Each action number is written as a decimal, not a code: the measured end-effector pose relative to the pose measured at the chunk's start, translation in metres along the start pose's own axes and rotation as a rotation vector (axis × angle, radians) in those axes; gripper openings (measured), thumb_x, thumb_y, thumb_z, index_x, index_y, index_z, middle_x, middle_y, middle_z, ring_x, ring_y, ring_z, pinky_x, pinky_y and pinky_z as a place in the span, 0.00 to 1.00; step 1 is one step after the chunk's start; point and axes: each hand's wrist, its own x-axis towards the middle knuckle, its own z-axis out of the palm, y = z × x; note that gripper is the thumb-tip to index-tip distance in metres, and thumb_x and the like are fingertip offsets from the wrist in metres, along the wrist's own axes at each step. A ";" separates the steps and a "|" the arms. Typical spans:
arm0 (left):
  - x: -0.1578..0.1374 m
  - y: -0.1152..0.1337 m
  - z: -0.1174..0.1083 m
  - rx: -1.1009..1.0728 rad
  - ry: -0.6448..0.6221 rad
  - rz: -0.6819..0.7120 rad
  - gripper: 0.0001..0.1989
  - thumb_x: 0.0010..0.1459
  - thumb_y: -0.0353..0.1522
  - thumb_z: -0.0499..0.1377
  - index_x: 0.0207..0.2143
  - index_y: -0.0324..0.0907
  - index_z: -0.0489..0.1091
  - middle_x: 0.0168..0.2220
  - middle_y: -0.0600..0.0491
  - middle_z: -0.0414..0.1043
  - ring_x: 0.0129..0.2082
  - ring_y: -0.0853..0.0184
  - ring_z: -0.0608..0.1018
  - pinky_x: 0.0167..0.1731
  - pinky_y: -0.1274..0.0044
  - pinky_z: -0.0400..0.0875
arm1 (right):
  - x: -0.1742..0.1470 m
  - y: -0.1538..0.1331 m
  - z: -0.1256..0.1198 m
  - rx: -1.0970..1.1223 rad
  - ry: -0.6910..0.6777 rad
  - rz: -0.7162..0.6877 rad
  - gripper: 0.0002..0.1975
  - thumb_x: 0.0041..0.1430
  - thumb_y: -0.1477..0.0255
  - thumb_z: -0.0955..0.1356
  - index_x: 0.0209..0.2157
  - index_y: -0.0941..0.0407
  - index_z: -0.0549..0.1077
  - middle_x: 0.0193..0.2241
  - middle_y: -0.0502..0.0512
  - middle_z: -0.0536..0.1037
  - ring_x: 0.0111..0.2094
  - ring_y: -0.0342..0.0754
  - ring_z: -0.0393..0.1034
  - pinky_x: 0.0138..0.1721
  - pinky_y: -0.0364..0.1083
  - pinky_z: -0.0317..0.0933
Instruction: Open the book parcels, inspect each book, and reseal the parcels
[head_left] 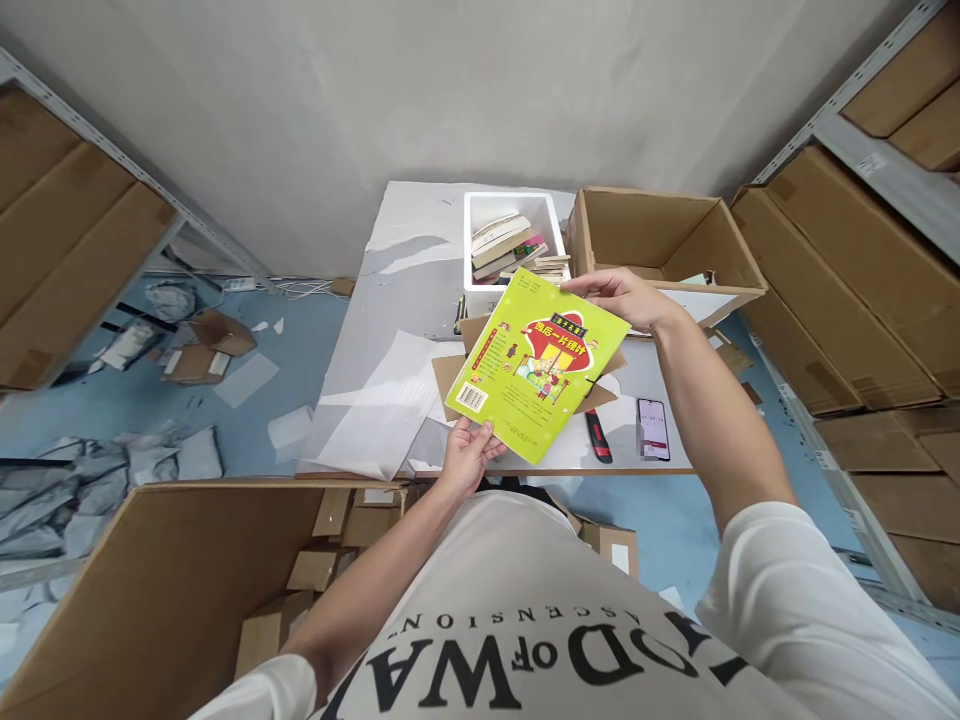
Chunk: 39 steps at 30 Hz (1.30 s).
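Note:
A yellow-green children's book (537, 365) with a red title panel and a barcode is held tilted above the table. My left hand (470, 455) pinches its near edge, thumb on top. At its far right edge, my right hand (619, 297) grips the book with the fingers partly hidden. Beneath the book sits a small cardboard box (448, 376) with its flaps spread, mostly covered by it. A red and black box cutter (598, 437) lies to the right of the book, beside a phone (652, 430) with its screen lit.
A white foam box (555, 222) with several books stands at the back. Right of it is a big open carton (637, 215). White sheets (375, 410) cover the table's left. A large carton (202, 560) holding small boxes stands front left. Loaded shelves (825, 280) flank the table.

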 end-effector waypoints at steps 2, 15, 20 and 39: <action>0.001 0.002 0.001 0.007 -0.017 0.002 0.28 0.42 0.42 0.71 0.43 0.45 0.64 0.31 0.55 0.78 0.27 0.70 0.80 0.30 0.78 0.74 | -0.001 -0.003 0.001 -0.029 0.040 -0.008 0.11 0.48 0.70 0.75 0.36 0.54 0.79 0.33 0.51 0.81 0.40 0.50 0.75 0.37 0.50 0.72; 0.009 0.004 0.014 -0.004 -0.007 0.099 0.29 0.46 0.44 0.69 0.48 0.41 0.69 0.30 0.53 0.78 0.28 0.70 0.79 0.30 0.79 0.72 | 0.020 -0.048 0.006 -0.313 -0.142 -0.314 0.06 0.52 0.66 0.73 0.31 0.54 0.78 0.39 0.53 0.75 0.43 0.46 0.69 0.44 0.47 0.65; 0.004 0.010 0.020 -0.014 -0.134 0.025 0.21 0.46 0.42 0.69 0.37 0.36 0.75 0.41 0.42 0.79 0.37 0.62 0.81 0.39 0.73 0.74 | 0.031 -0.067 0.012 -0.345 -0.161 -0.271 0.09 0.51 0.65 0.74 0.31 0.57 0.78 0.31 0.52 0.77 0.36 0.47 0.70 0.39 0.48 0.67; 0.003 -0.023 0.015 0.211 -0.231 -0.055 0.25 0.46 0.51 0.66 0.25 0.36 0.74 0.24 0.50 0.75 0.21 0.73 0.72 0.25 0.79 0.64 | 0.057 -0.017 0.019 -0.627 -0.219 0.068 0.11 0.52 0.64 0.73 0.32 0.58 0.81 0.27 0.54 0.80 0.31 0.47 0.72 0.34 0.47 0.67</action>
